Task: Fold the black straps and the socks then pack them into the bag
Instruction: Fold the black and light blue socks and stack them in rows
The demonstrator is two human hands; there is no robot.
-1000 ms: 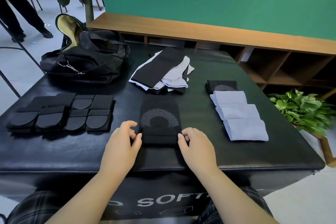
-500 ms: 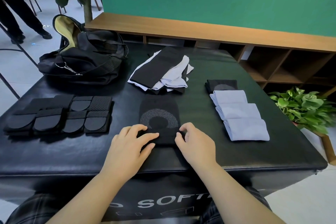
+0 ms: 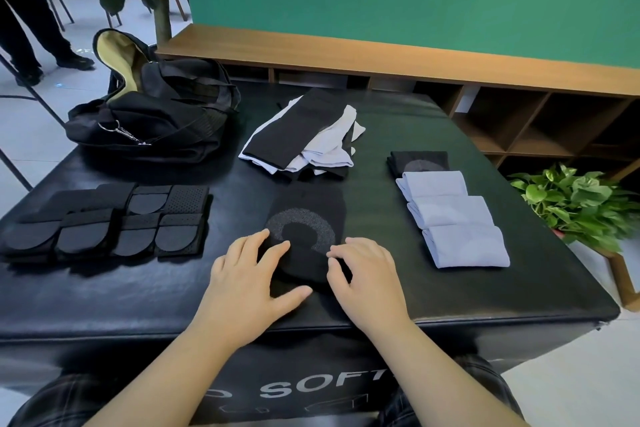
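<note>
Both hands, left point(image 3: 242, 282) and right point(image 3: 367, 282), pinched near edge of black grey-ringed knit sock point(image 3: 306, 218) on black padded table point(image 3: 450, 291).

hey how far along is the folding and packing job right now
Done: folded straps in rows, four folded socks lined up. In hand: both hands, left and right, folding a black sock. Left: the sock pile, then packing everything into the bag.

Even bright indoor light; soft shadows; mild sheen on table point(image 3: 450, 295); wide-angle bending at edges; sharp focus.
</note>
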